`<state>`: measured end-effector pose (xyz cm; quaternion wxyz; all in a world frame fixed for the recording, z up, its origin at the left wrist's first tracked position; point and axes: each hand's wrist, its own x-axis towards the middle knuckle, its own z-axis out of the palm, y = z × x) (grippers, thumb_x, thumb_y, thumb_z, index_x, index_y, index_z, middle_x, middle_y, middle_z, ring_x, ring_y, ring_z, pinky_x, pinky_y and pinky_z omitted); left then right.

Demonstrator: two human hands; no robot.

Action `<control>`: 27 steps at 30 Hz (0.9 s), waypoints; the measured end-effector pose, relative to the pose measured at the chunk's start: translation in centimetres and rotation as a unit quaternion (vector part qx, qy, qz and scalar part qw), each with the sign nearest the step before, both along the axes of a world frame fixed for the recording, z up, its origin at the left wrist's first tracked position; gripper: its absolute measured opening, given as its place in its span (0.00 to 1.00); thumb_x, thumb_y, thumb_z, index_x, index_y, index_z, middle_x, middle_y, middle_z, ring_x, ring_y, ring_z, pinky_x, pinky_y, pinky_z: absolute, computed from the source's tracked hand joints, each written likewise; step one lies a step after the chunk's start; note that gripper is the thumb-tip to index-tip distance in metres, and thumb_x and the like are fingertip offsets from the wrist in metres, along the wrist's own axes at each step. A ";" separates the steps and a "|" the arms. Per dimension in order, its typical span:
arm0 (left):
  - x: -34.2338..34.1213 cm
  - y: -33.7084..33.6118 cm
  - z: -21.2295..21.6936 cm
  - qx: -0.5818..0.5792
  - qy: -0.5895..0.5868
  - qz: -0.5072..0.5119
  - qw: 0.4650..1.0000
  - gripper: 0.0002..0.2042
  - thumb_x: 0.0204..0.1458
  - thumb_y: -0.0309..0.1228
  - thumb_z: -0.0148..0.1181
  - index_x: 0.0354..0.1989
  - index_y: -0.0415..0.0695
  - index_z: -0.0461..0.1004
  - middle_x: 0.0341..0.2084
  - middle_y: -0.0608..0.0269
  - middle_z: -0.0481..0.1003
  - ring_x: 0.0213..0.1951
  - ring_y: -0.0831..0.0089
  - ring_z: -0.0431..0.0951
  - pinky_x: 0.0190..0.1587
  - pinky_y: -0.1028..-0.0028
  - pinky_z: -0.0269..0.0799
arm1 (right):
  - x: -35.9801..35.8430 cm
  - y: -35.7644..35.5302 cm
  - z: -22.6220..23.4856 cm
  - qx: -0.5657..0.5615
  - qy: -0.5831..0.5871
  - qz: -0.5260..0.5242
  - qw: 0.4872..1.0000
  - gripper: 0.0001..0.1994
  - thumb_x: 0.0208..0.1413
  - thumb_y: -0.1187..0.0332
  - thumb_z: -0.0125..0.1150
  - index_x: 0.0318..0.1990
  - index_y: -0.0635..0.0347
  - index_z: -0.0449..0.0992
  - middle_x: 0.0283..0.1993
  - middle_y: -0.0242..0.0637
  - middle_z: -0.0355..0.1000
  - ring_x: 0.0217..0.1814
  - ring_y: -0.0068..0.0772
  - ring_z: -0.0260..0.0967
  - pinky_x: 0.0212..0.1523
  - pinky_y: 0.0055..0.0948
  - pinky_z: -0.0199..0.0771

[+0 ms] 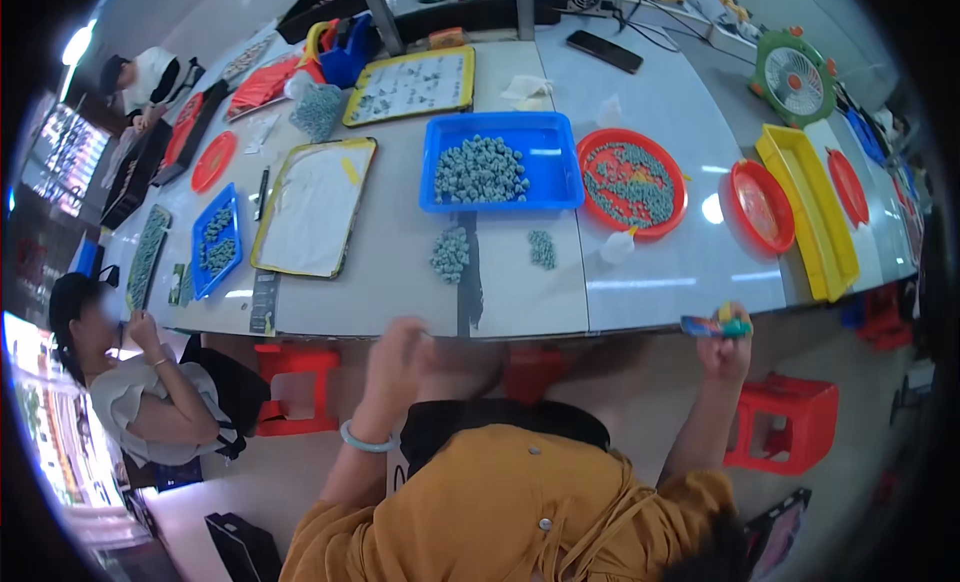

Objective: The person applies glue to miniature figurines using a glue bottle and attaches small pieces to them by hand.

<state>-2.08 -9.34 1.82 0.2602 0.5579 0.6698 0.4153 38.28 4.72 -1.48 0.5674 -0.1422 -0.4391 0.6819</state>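
My right hand (727,354) is raised at the table's front edge, its fingers closed round a small item (712,327) with blue, orange and green parts; its kind is unclear. My left hand (400,352), a pale bangle on its wrist, hovers by the front edge, blurred, its fingers bent. Beyond it lie a larger pile of grey-green beads (450,255) and a smaller pile of similar pieces (542,249). Behind these, a blue tray (560,132) holds a heap of round beads (482,170). A round red tray (678,187) beside it holds smaller ones.
A yellow-rimmed tray (310,212) lies left; another (465,72) with pieces stands behind. A round red dish (762,207), yellow trough (810,212) and green fan (793,74) stand right. A phone (604,52) lies far back. Another person (150,402) sits left. Red stools (785,422) flank me.
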 end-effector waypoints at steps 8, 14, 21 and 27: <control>-10.1 0.2 -6.5 0.168 0.151 0.114 0.967 0.06 0.55 0.25 0.48 0.38 0.36 0.65 0.25 0.62 0.66 0.23 0.78 0.64 0.28 0.79 0.62 | -11.1 0.4 4.3 0.025 -0.324 -0.288 0.901 0.09 0.61 0.69 0.41 0.46 0.59 0.63 0.36 0.34 0.66 0.38 0.27 0.67 0.40 0.28 0.71; -9.9 0.8 -6.5 0.239 0.249 0.077 0.935 0.06 0.53 0.27 0.51 0.36 0.38 0.67 0.24 0.59 0.68 0.23 0.67 0.66 0.33 0.71 0.61 | -10.9 3.0 3.4 0.007 -0.542 -0.288 0.790 0.08 0.60 0.64 0.46 0.39 0.59 0.64 0.22 0.27 0.60 0.22 0.14 0.56 0.24 0.15 0.57; -9.7 0.7 -7.1 0.248 0.228 0.093 0.937 0.05 0.51 0.27 0.52 0.34 0.39 0.68 0.20 0.61 0.66 0.22 0.65 0.64 0.30 0.69 0.58 | -11.5 4.1 5.4 -0.021 -0.558 -0.311 0.769 0.21 0.59 0.52 0.45 0.23 0.60 0.67 0.15 0.24 0.54 0.18 0.14 0.50 0.20 0.17 0.49; -9.6 1.0 -7.5 0.253 0.256 0.096 0.928 0.06 0.52 0.28 0.52 0.34 0.39 0.69 0.18 0.61 0.65 0.20 0.66 0.64 0.27 0.70 0.57 | -13.4 4.0 6.9 -0.006 -0.685 -0.390 0.615 0.28 0.56 0.48 0.43 0.16 0.63 0.68 0.13 0.30 0.60 0.18 0.20 0.57 0.22 0.24 0.54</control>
